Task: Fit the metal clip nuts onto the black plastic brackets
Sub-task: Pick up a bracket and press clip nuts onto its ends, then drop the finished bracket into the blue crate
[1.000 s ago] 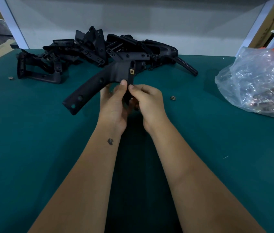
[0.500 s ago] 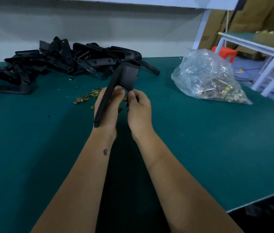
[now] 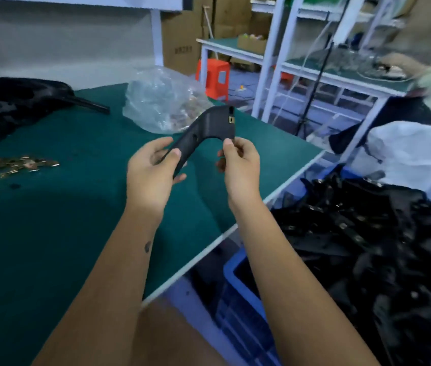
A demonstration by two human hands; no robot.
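A curved black plastic bracket (image 3: 210, 126) is held up above the green table (image 3: 50, 220), near its right edge. A brass clip nut (image 3: 232, 119) sits on the bracket's upper right end. My left hand (image 3: 151, 173) grips the bracket's lower left arm, thumb on top. My right hand (image 3: 239, 165) pinches the bracket's right end from below. A heap of loose brass clip nuts (image 3: 11, 165) lies on the table at the left. More black brackets (image 3: 16, 99) are piled at the back left.
A clear plastic bag (image 3: 161, 107) of clips lies behind the held bracket. Right of the table, a blue crate (image 3: 238, 283) overflows with black brackets (image 3: 367, 247). White shelving (image 3: 275, 62), a red stool (image 3: 215, 75), cardboard boxes and a white bag (image 3: 415, 151) stand beyond.
The view has swung right, bringing the table's right edge and the blue crate into sight. Both hands carried the bracket rightward and turned it, and the hands have spread apart along it.
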